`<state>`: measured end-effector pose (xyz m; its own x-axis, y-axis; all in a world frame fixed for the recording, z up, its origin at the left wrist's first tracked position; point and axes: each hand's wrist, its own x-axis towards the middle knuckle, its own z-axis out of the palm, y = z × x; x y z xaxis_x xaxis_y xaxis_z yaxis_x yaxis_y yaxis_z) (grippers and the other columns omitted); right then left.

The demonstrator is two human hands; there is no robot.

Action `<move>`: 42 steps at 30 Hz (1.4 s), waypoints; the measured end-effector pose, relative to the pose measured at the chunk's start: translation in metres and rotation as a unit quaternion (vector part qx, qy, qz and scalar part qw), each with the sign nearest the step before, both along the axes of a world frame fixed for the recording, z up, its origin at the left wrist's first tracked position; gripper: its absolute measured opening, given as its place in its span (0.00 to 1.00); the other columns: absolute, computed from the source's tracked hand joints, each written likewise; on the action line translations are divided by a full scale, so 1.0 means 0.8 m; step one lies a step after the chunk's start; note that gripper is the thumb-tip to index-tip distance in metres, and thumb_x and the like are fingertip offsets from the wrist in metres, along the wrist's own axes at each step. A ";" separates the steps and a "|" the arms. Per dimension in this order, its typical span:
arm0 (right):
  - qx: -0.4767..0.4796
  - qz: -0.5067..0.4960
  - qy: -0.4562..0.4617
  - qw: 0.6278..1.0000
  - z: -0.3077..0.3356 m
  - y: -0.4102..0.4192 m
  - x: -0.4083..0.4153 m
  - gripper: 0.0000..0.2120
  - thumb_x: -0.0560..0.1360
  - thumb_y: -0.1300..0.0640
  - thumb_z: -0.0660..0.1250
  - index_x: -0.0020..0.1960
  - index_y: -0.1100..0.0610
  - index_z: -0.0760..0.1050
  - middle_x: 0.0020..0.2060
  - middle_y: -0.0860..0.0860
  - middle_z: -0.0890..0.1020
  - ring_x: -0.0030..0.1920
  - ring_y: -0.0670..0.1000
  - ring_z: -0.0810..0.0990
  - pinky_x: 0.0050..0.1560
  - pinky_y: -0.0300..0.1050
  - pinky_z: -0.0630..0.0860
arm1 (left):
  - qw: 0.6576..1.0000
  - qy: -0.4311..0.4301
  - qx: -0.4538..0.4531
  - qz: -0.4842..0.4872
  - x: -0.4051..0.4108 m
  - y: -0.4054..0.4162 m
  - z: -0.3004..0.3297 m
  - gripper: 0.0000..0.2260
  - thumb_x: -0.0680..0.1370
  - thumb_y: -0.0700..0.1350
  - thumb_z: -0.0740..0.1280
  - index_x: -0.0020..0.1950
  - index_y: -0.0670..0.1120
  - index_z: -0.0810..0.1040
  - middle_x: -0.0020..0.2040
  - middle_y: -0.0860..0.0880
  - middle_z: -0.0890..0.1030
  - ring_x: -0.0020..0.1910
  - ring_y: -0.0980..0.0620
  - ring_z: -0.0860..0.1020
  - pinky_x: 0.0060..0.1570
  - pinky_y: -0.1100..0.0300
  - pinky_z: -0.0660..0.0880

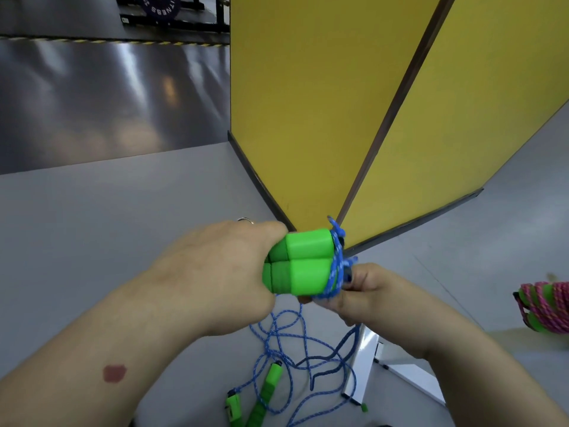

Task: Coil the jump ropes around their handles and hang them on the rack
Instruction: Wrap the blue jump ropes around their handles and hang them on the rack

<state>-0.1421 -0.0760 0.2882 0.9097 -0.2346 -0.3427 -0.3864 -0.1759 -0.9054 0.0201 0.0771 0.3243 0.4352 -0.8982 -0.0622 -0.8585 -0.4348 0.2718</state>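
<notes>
Grey gym floor (92, 241) below, yellow panelled wall (323, 103) ahead. Left hand (221, 272), grip clenched around two bright green plastic jump-rope handles (303, 266) held side by side. Right hand (366, 291), grip pinching blue-and-white braided rope (337, 266) wound at the handles' far end. More blue rope (295, 346) tangled loose on floor, beside another green-handled rope (264, 392). Pink coiled rope (545, 303) at right edge.

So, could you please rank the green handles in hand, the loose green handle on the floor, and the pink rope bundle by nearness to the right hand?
1. Green handles in hand, just left of the right hand.
2. Loose green handle, on the floor below.
3. Pink rope bundle, far right edge.
</notes>
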 end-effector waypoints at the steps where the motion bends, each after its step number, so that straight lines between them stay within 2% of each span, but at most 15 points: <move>1: -0.008 0.025 -0.008 1.000 0.000 -0.002 -0.001 0.08 0.78 0.57 0.71 0.47 0.46 0.86 0.34 0.47 0.81 0.38 0.49 0.79 0.47 0.38 0.73 | 1.000 0.002 0.008 -0.028 -0.001 0.001 0.000 0.11 0.68 0.46 0.66 0.45 0.56 0.65 0.40 0.53 0.73 0.37 0.54 0.74 0.33 0.56 0.70; 3: -0.069 0.072 -0.012 0.995 0.001 -0.005 -0.002 0.15 0.76 0.66 0.69 0.48 0.46 0.85 0.43 0.43 0.86 0.46 0.44 0.84 0.52 0.37 0.77 | 0.996 0.005 0.027 -0.081 -0.005 0.003 -0.001 0.13 0.68 0.45 0.65 0.48 0.58 0.66 0.41 0.54 0.73 0.39 0.55 0.74 0.35 0.55 0.73; 5: -0.109 0.089 -0.019 0.990 0.002 -0.006 -0.001 0.19 0.74 0.69 0.67 0.40 0.44 0.83 0.37 0.44 0.85 0.40 0.44 0.83 0.46 0.41 0.78 | 0.992 -0.005 0.042 -0.115 -0.008 0.003 -0.003 0.14 0.69 0.44 0.65 0.49 0.59 0.66 0.42 0.54 0.72 0.40 0.55 0.74 0.35 0.55 0.72; 8: -0.084 0.057 -0.039 0.994 0.002 -0.009 0.003 0.21 0.72 0.76 0.69 0.37 0.50 0.83 0.35 0.47 0.85 0.38 0.46 0.83 0.44 0.41 0.79 | 0.989 -0.039 0.038 -0.134 -0.007 0.003 0.000 0.15 0.70 0.43 0.65 0.48 0.61 0.65 0.42 0.54 0.72 0.40 0.56 0.73 0.33 0.58 0.64; 11: -0.012 0.012 -0.067 0.998 0.000 -0.011 0.005 0.08 0.70 0.71 0.74 0.43 0.59 0.86 0.39 0.53 0.87 0.42 0.51 0.86 0.47 0.44 0.81 | 0.988 -0.066 0.028 -0.140 -0.005 0.005 0.002 0.16 0.71 0.43 0.65 0.49 0.61 0.64 0.43 0.55 0.71 0.42 0.55 0.73 0.36 0.56 0.64; 12: -0.002 -0.008 -0.070 0.998 -0.001 -0.011 0.006 0.07 0.70 0.69 0.75 0.45 0.60 0.86 0.42 0.55 0.88 0.44 0.52 0.86 0.47 0.45 0.81 | 0.987 -0.077 0.026 -0.141 -0.005 0.005 0.002 0.17 0.71 0.44 0.66 0.51 0.61 0.64 0.44 0.55 0.71 0.44 0.54 0.74 0.39 0.55 0.65; 16: -0.026 -0.093 -0.055 0.994 0.000 -0.014 0.010 0.06 0.71 0.64 0.75 0.45 0.56 0.87 0.43 0.54 0.88 0.45 0.51 0.86 0.49 0.47 0.82 | 0.982 -0.127 0.020 -0.137 -0.008 0.009 -0.004 0.19 0.72 0.44 0.65 0.49 0.62 0.59 0.43 0.55 0.68 0.45 0.53 0.72 0.42 0.54 0.62; 19: -0.043 -0.147 -0.060 0.986 0.007 -0.012 0.012 0.04 0.73 0.59 0.75 0.46 0.53 0.87 0.41 0.49 0.88 0.43 0.43 0.84 0.46 0.39 0.77 | 0.983 -0.143 0.034 -0.106 -0.006 0.009 -0.010 0.17 0.72 0.43 0.65 0.50 0.61 0.61 0.42 0.55 0.67 0.44 0.51 0.71 0.43 0.53 0.63; 23: -0.149 -0.176 -0.080 0.970 0.016 0.001 0.014 0.05 0.76 0.55 0.73 0.47 0.46 0.86 0.43 0.41 0.87 0.46 0.39 0.84 0.45 0.32 0.77 | 0.985 -0.150 0.050 -0.067 -0.006 0.004 -0.016 0.16 0.72 0.44 0.66 0.52 0.60 0.64 0.43 0.54 0.67 0.43 0.51 0.69 0.43 0.53 0.62; 26: -0.195 -0.177 -0.098 0.960 0.021 0.012 0.015 0.08 0.77 0.56 0.72 0.48 0.44 0.86 0.42 0.36 0.85 0.45 0.35 0.82 0.41 0.26 0.73 | 0.985 -0.151 0.053 -0.059 -0.014 0.001 -0.014 0.16 0.73 0.44 0.65 0.53 0.60 0.63 0.43 0.54 0.66 0.44 0.50 0.68 0.45 0.54 0.61; 28: -0.209 -0.174 -0.105 0.957 0.024 0.017 0.014 0.08 0.77 0.57 0.72 0.49 0.44 0.85 0.41 0.34 0.85 0.44 0.34 0.81 0.40 0.25 0.72 | 0.987 -0.144 0.059 -0.048 -0.022 -0.001 -0.016 0.15 0.74 0.44 0.65 0.53 0.59 0.63 0.42 0.54 0.65 0.44 0.50 0.67 0.46 0.54 0.61; 31: -0.237 -0.169 -0.123 0.949 0.026 0.021 0.012 0.10 0.77 0.58 0.72 0.50 0.43 0.85 0.43 0.34 0.85 0.47 0.35 0.82 0.43 0.26 0.74 | 0.988 -0.145 0.045 0.015 -0.026 -0.002 -0.022 0.15 0.73 0.45 0.64 0.48 0.58 0.59 0.40 0.54 0.63 0.42 0.49 0.66 0.44 0.54 0.60; 34: -0.348 -0.145 -0.166 0.911 0.025 0.027 0.011 0.11 0.77 0.59 0.71 0.53 0.45 0.85 0.43 0.37 0.85 0.48 0.37 0.81 0.44 0.28 0.74 | 0.988 -0.129 0.031 0.074 -0.024 -0.003 -0.024 0.15 0.71 0.46 0.65 0.46 0.57 0.59 0.39 0.53 0.65 0.38 0.50 0.66 0.41 0.54 0.61; 37: -0.454 -0.108 -0.195 0.863 0.021 0.035 0.012 0.10 0.77 0.56 0.69 0.55 0.47 0.85 0.42 0.38 0.85 0.46 0.39 0.81 0.42 0.33 0.75 | 0.989 -0.098 0.034 0.104 -0.020 -0.004 -0.024 0.13 0.70 0.46 0.65 0.44 0.56 0.60 0.40 0.53 0.67 0.34 0.52 0.67 0.38 0.55 0.62; 42: -0.430 -0.120 -0.179 0.877 0.013 0.048 0.008 0.09 0.77 0.52 0.69 0.55 0.44 0.85 0.38 0.36 0.82 0.41 0.37 0.80 0.38 0.28 0.71 | 0.986 -0.058 0.036 0.154 -0.001 -0.002 -0.026 0.10 0.71 0.47 0.64 0.47 0.55 0.64 0.41 0.52 0.68 0.33 0.52 0.69 0.36 0.56 0.65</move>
